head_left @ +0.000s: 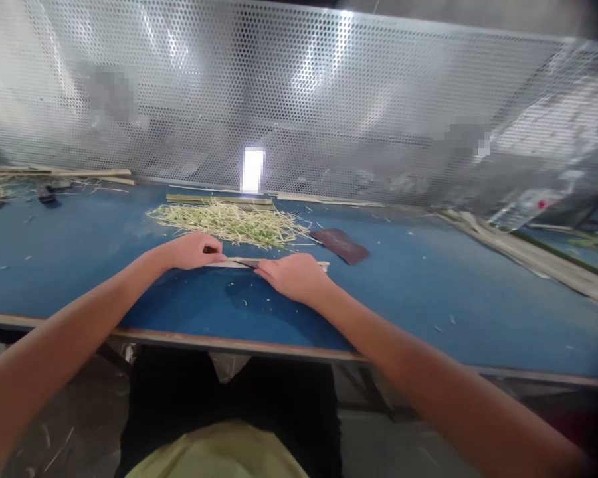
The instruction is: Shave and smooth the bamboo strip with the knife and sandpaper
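A long pale strip [220, 264], flat and narrow, lies on the blue tabletop under both hands. My left hand [194, 251] is closed at its left part, thumb and fingers pinching at the strip. From the closed fingers of my right hand [296, 275] a thin dark blade-like piece [250, 263] points left along the strip; its rear is hidden in the hand. Just beyond the hands lies a loose heap of thin pale-green shreds [239, 222]. A dark brown flat sheet [341, 245], slightly curled, rests right of the heap.
A perforated metal panel [289, 99] stands along the table's back. Several pale stalks [80, 172] lie at the far left, with more long strips [528, 249] at the right. A clear plastic bottle [523, 207] is at the right back. The table's front edge [229, 338] is near my body.
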Action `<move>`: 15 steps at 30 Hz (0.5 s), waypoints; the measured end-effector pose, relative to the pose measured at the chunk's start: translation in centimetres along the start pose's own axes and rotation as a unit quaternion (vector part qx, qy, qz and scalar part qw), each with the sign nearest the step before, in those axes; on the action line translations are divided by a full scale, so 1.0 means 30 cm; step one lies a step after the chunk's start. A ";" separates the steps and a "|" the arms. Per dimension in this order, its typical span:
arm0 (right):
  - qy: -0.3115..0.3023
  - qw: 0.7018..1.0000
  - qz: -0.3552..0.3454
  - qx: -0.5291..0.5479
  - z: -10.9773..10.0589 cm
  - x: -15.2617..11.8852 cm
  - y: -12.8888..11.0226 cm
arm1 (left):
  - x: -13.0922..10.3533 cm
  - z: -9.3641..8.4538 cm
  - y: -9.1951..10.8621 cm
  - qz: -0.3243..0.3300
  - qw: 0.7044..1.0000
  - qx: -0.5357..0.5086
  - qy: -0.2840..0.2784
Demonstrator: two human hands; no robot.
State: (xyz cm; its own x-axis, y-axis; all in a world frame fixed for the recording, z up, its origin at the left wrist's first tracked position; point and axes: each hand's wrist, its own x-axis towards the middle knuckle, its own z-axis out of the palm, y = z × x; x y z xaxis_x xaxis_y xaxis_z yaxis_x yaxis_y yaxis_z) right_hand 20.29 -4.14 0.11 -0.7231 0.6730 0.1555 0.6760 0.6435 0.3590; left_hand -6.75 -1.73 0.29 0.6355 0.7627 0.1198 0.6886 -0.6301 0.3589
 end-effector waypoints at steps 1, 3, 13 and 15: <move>0.001 1.000 0.001 -0.004 -0.001 0.000 -0.001 | -0.001 0.001 0.000 0.000 1.000 0.005 0.000; -0.005 1.000 0.007 -0.015 -0.002 0.000 -0.003 | -0.005 0.004 -0.001 0.002 1.000 0.015 -0.003; -0.026 0.999 0.014 -0.016 -0.013 0.008 -0.010 | -0.011 0.009 0.016 0.005 0.999 0.040 0.007; -0.028 0.999 0.016 -0.019 -0.015 0.008 -0.010 | -0.013 0.011 0.022 0.003 0.999 0.050 0.016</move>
State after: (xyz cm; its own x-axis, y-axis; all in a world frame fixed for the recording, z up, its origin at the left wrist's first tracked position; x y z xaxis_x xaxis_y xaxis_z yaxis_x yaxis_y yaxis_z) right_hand 19.86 -4.34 0.46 -0.6910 0.7135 0.1157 0.6922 0.6072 0.3900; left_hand -6.44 -2.49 0.17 0.6301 0.7616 0.1515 0.7166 -0.6454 0.2645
